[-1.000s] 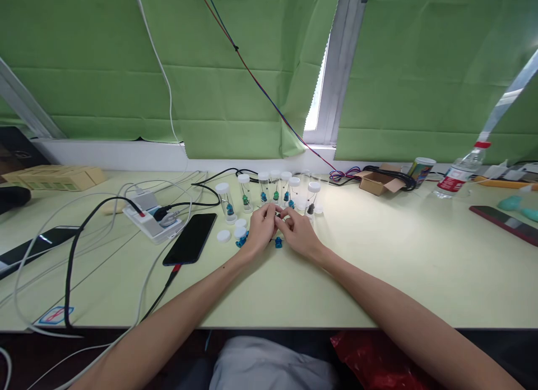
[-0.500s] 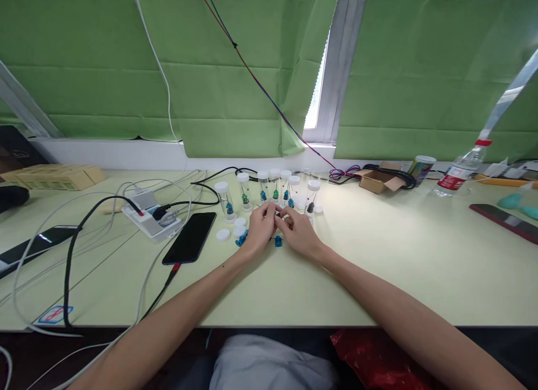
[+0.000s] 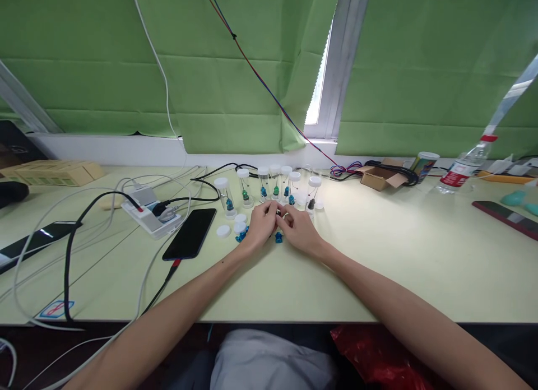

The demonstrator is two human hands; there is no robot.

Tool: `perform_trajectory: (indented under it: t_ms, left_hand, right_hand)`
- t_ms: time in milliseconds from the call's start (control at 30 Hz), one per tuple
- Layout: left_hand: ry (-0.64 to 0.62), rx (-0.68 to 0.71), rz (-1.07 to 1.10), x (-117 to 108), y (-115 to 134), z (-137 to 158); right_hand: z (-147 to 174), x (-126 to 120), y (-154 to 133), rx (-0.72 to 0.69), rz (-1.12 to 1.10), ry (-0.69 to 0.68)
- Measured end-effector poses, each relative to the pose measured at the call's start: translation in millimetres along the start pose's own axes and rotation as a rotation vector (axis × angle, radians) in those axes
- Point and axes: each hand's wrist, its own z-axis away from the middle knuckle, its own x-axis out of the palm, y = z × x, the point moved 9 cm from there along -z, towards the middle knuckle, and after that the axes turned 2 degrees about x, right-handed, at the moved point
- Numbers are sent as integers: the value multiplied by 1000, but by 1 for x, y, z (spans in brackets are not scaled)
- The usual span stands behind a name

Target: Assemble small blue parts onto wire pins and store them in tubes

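My left hand (image 3: 264, 221) and my right hand (image 3: 297, 227) meet over the table, their fingertips pinched together. A small dark piece (image 3: 278, 213) shows between the fingers; its shape is mostly hidden. Just below the hands lies a small blue piece (image 3: 278, 237). More blue pieces (image 3: 242, 234) lie to the left of my left hand, partly behind it. White caps (image 3: 223, 231) rest beside them. Behind the hands stand several clear tubes with white lids, such as one with a blue piece (image 3: 226, 198), one with a green piece (image 3: 244, 188) and one with a dark piece (image 3: 312, 194).
A black phone (image 3: 190, 233) with a cable lies left of the hands, near a white power strip (image 3: 153, 219) and tangled cords. To the right are a small cardboard box (image 3: 380, 178), a printed can (image 3: 423, 167), a water bottle (image 3: 462, 168) and a dark red phone (image 3: 504, 219).
The hands keep their pinch at nearly the same spot, with slight finger movement. The dark piece between the fingertips shows a little more. The whole view has shifted slightly.
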Motion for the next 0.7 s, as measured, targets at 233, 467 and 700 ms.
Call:
perform_trajectory:
  t_ms: [233, 467, 700]
  left_hand:
    - [-34, -32, -37, 3, -2, -1]
    - [-41, -17, -78, 2, -1, 0]
    - [-30, -14, -85, 1, -1, 0]
  right_hand:
    - [1, 4, 1, -15, -6, -29]
    - [0, 8, 3, -15, 8, -49]
    - [0, 7, 0, -19, 5, -46]
